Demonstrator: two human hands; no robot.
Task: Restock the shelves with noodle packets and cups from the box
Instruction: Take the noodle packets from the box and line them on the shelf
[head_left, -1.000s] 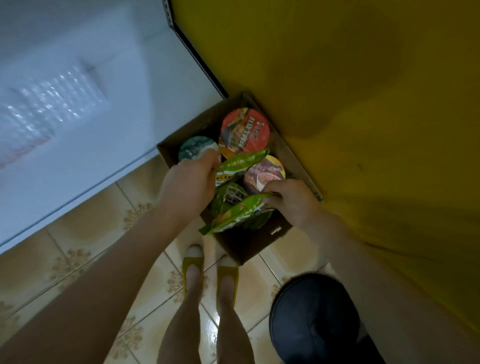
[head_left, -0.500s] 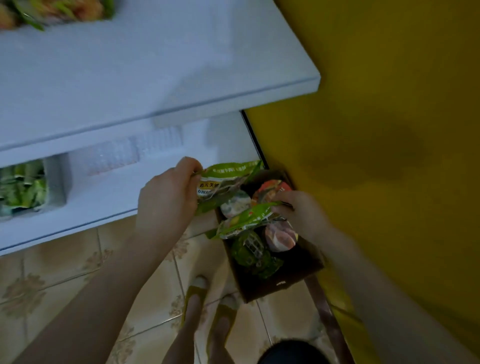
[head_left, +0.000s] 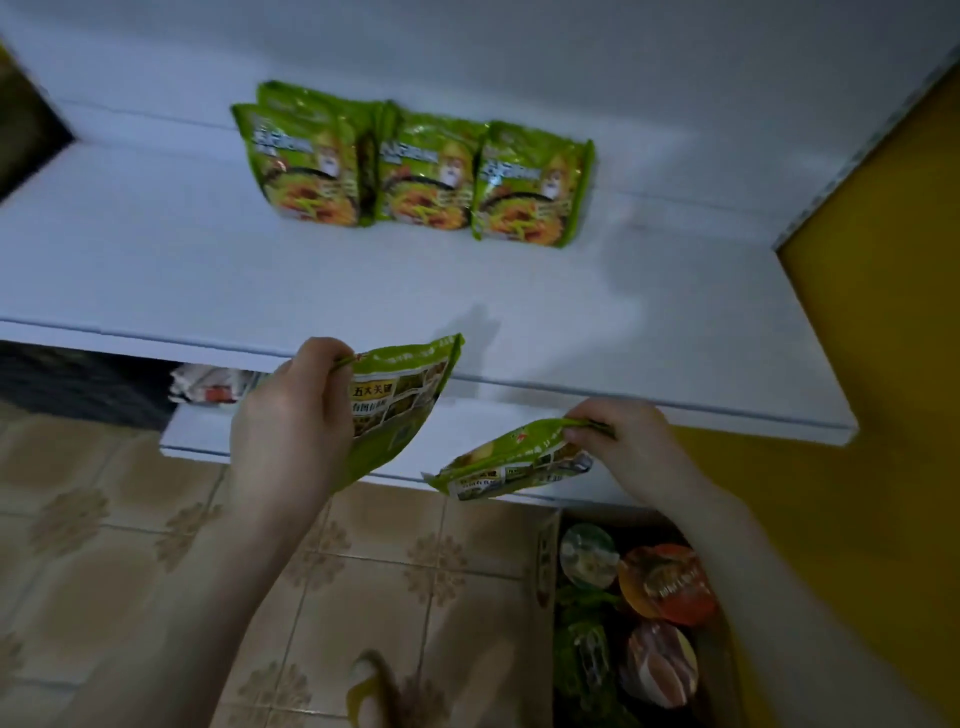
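Green packets (head_left: 426, 176) stand on the white shelf (head_left: 571, 312) (cups (head_left: 665, 584) in box (head_left: 545, 561)).

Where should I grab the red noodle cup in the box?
Probably round its rim, from above: the red-lidded cup sits lid-up in the box, hemmed by a pale-lidded cup and a pink-lidded cup, so its sides look blocked.

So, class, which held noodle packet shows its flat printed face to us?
The packet pinched by the left hand, hanging upright; the right hand holds the other packet lower, tilted almost edge-on.
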